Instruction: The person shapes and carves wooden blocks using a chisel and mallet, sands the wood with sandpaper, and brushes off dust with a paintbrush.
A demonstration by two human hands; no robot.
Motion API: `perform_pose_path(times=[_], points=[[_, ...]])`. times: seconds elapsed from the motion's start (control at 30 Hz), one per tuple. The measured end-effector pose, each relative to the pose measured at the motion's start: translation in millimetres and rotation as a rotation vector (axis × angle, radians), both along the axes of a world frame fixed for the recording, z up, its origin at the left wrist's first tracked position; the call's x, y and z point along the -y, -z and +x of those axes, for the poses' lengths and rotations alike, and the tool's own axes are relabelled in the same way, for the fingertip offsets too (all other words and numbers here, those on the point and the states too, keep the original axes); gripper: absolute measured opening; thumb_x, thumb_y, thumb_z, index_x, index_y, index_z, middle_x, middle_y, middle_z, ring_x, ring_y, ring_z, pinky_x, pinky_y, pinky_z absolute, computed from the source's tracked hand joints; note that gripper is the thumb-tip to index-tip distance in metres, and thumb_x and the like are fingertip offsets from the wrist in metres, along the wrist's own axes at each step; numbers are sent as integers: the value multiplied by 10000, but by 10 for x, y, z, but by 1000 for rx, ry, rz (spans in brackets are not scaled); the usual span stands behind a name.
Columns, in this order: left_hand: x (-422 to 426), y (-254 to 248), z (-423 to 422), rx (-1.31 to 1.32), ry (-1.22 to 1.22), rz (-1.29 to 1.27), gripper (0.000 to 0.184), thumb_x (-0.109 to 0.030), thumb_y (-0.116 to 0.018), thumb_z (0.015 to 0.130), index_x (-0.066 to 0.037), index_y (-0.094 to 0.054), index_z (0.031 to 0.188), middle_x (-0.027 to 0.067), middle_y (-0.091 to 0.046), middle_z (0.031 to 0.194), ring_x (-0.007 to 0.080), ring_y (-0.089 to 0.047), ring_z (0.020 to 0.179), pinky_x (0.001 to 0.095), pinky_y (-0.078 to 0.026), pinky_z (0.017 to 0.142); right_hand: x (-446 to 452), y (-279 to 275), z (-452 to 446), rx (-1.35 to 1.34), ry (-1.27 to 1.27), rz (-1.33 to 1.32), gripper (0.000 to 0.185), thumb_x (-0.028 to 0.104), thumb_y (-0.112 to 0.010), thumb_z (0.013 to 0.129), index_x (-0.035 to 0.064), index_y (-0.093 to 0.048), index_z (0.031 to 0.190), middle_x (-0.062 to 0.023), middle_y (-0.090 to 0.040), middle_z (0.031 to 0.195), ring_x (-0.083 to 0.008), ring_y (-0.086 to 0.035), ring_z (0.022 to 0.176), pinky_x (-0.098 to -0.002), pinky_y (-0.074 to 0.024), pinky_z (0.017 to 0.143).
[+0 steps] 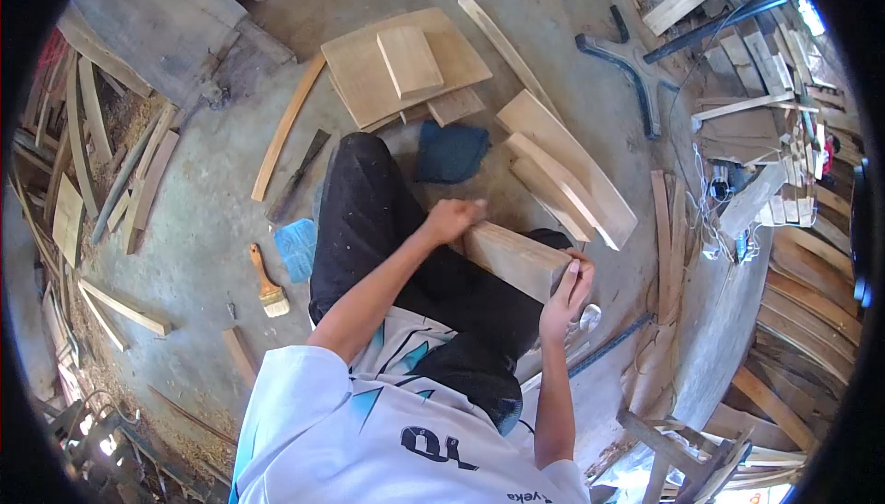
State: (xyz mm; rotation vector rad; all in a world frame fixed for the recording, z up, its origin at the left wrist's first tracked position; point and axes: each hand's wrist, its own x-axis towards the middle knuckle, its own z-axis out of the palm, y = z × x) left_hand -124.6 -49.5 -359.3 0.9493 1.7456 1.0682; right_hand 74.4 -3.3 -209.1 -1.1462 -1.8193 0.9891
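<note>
Concrete floor point(221, 200) surrounds the person sitting before me, a block point(516, 261) lying across the dark-trousered legs point(364, 218), presumably because they make a handy prop. The right hand point(567, 296) clasps the block's right end, likely to steady it; the left hand point(456, 220) curls at the opposite end, too blurred for me to tell whether it pinches anything. A brush point(267, 283) and pale cloth point(295, 249) lie to the left, perhaps for easy reach. Past the legs sit a dark cloth point(452, 151), planks point(583, 177) and stacked boards point(355, 66) bearing an offcut point(410, 63), maybe grouped for tidiness. Farther off, a metal base point(638, 61) lies near heaped timber point(737, 66)
</note>
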Motion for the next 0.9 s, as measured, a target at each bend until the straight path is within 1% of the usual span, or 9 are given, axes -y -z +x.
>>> perform_pose_path(times=[0.07, 0.13, 0.23, 0.33, 0.4, 0.53, 0.63, 0.77, 0.9], points=[[-18, -404, 126, 85, 69, 113, 508, -495, -442, 1009, -100, -678, 1225, 191, -719, 1036, 282, -702, 946, 396, -526, 831, -11, -9, -65, -68, -32, -17, 171, 180, -430, 1053, 24, -463, 990, -122, -575, 1069, -191, -538, 960, -348, -410, 926], [85, -1189, 274, 276, 186, 436, 542, -462, -463, 1009, -25, -615, 1293, 191, -612, 1318, 311, -590, 1217, 375, -424, 1035, -11, 10, -74, -52, -51, -24, 176, 185, -420, 1057, 26, -458, 990, -130, -576, 1094, -196, -532, 981, -351, -404, 932], [149, -1101, 367, 347, 195, 678, 524, -416, -482, 1007, 3, -604, 1296, 179, -596, 1347, 304, -538, 1286, 383, -364, 1101, 29, 35, -28, -45, -55, -9, 187, 185, -404, 1061, 29, -463, 978, -124, -565, 1077, -194, -518, 992, -339, -388, 945], [104, -389, 51, 93, -2, -30, 552, -519, -463, 985, -35, -713, 1073, 191, -719, 1012, 287, -695, 1004, 397, -525, 868, 20, 11, -23, -40, -31, -5, 196, 193, -389, 1064, 35, -460, 973, -123, -571, 1068, -188, -514, 982, -331, -380, 952], [43, -195, -43, -53, -17, -136, 602, -590, -446, 964, -65, -719, 1069, 204, -713, 892, 298, -716, 904, 431, -539, 803, 49, -15, -27, -31, -45, 0, 196, 200, -394, 1061, 32, -468, 993, -127, -573, 1078, -191, -519, 988, -337, -383, 956], [166, -1502, 354, 293, 207, 584, 565, -440, -503, 978, 22, -596, 1290, 211, -597, 1318, 327, -549, 1251, 398, -370, 1093, 68, 87, -56, -82, -37, -44, 170, 168, -387, 1064, 23, -477, 1062, -122, -556, 1072, -203, -526, 993, -352, -397, 955], [71, -1385, 458, 381, 187, 872, 471, -343, -548, 963, 12, -614, 1266, 186, -623, 1288, 335, -567, 1228, 426, -390, 1082, 68, 84, -62, -40, 9, 21, 190, 159, -379, 1067, 21, -501, 1114, -103, -548, 1056, -185, -520, 999, -319, -399, 951], [9, -227, 117, -27, -166, -89, 567, -522, -420, 1011, -54, -713, 1142, 160, -734, 997, 265, -694, 980, 387, -509, 885, -6, -32, 5, 14, 28, -89, 290, 231, -352, 1075, 15, -533, 1146, -104, -575, 1091, -199, -533, 1066, -334, -375, 1008], [10, -786, 257, 95, -197, 54, 576, -491, -403, 1032, -9, -694, 1159, 188, -717, 1057, 242, -657, 1057, 338, -451, 946, -4, -159, -128, -67, -133, -105, 372, 218, -315, 1079, -25, -587, 1150, -144, -665, 1089, -220, -609, 1070, -341, -416, 1009]])
